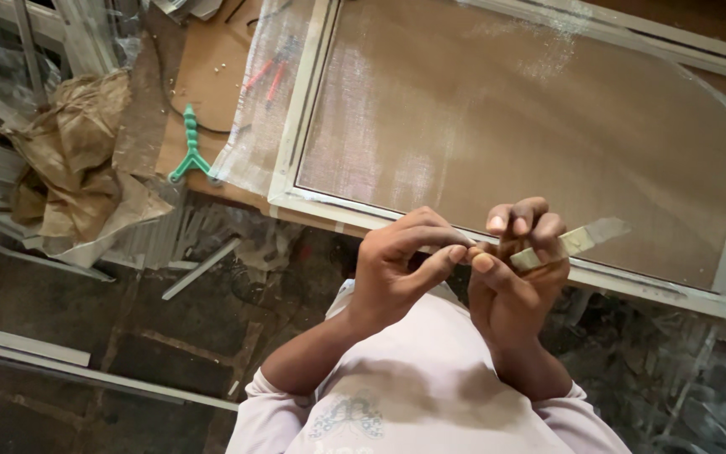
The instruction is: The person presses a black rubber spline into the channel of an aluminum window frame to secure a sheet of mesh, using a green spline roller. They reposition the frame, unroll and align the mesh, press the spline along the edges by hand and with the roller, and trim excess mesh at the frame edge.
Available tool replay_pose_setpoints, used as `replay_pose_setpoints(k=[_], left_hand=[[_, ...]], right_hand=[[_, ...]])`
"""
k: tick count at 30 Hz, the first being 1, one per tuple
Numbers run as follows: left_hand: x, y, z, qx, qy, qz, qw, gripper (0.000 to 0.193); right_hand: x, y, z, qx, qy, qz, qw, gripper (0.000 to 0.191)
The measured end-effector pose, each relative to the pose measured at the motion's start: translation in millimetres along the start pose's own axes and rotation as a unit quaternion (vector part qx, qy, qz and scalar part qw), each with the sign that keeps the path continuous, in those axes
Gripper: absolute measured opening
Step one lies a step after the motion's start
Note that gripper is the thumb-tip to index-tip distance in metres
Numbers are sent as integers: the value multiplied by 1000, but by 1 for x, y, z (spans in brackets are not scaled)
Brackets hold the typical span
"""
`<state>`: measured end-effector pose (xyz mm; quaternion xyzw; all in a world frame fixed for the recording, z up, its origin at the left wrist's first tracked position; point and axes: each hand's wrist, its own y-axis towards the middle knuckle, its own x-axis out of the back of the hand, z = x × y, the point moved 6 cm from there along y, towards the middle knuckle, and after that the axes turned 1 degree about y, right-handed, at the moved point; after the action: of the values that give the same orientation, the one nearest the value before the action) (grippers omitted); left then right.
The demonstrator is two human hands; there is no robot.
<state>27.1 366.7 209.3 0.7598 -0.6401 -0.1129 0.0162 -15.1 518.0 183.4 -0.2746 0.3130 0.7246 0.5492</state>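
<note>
Closest to us, below our chin, a pale shirt [430, 395] fills the lower middle of the view, and our two forearms rise from it to meet over the near edge of the bench [212, 76]. Our right hand [518, 273] is closed around a short, flat, pale strip [560, 246], gripped between the thumb and the curled fingers. Our left hand [401, 269] sits just beside it, thumb and forefinger pinched together at the strip's near end; whether they actually touch the strip we cannot tell. Both hands are close together, almost knuckle to knuckle. From the right hand's fingers the strip sticks out toward the right edge of the bench, its long axis running nearly level and tilted slightly upward to the right, and a clear film continues off its far tip. Behind the hands lies a white window frame [304, 101] with fine mesh [506, 126] stretched across it, its near rail running just under our knuckles. Toward the bench's left edge rests a green tool [191, 147] on brown board, with crumpled brown paper [69, 151] off the bench to its left.
</note>
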Motion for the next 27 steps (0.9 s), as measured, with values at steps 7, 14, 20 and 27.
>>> replay_pose_setpoints(k=[7,14,20,27], left_hand=[[0,2,4,0,-19,24,1000,10],[-2,6,1,-5,34,24,999,10],[-3,8,-6,-48,88,-1,995,9],[1,7,-11,-132,117,-5,984,10]], right_hand=[[-1,1,5,16,-24,11,1000,47],[-5,3,10,6,-63,0,998,50],[-7,6,17,9,-107,11,994,52],[-10,11,16,-42,-147,43,987,50]])
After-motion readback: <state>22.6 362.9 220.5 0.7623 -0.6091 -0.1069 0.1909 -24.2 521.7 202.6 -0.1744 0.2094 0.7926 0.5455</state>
